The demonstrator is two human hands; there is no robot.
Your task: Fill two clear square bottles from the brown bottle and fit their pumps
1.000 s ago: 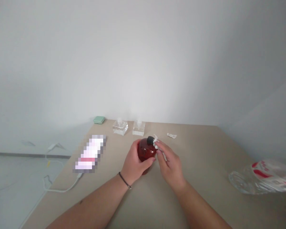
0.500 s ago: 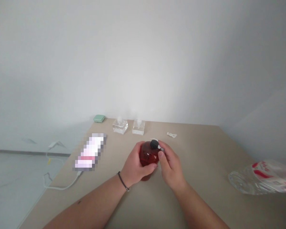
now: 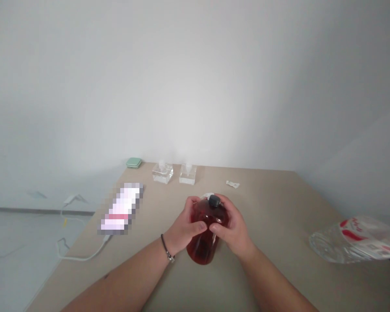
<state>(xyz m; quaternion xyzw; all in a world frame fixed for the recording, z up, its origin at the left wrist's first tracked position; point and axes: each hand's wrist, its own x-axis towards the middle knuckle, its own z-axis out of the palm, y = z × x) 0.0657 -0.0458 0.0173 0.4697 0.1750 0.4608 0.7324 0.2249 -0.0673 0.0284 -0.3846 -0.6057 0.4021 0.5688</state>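
Observation:
A red translucent plastic bottle [image 3: 203, 248] is held in both hands above the table, tilted with its base towards me. Its black cap [image 3: 214, 200] shows between my hands at the top. My left hand [image 3: 183, 223] wraps the bottle's left side, and a dark bracelet [image 3: 166, 248] circles that wrist. My right hand [image 3: 230, 222] grips the right shoulder just below the cap. A thin white strip [image 3: 207, 195] shows behind the cap, partly hidden by my fingers.
The beige table [image 3: 273, 203] holds two clear square blocks [image 3: 162, 173] at the back, a mint-green case [image 3: 134, 162], a small white scrap [image 3: 233, 184], and a pixelated flat object [image 3: 121, 209] with a white cable [image 3: 84, 258]. Crumpled clear plastic [image 3: 354, 241] lies at right.
The bottle has tilted, its lower part now showing below my hands. My right hand has moved from the cap area onto the bottle's shoulder, and less of the white strip shows.

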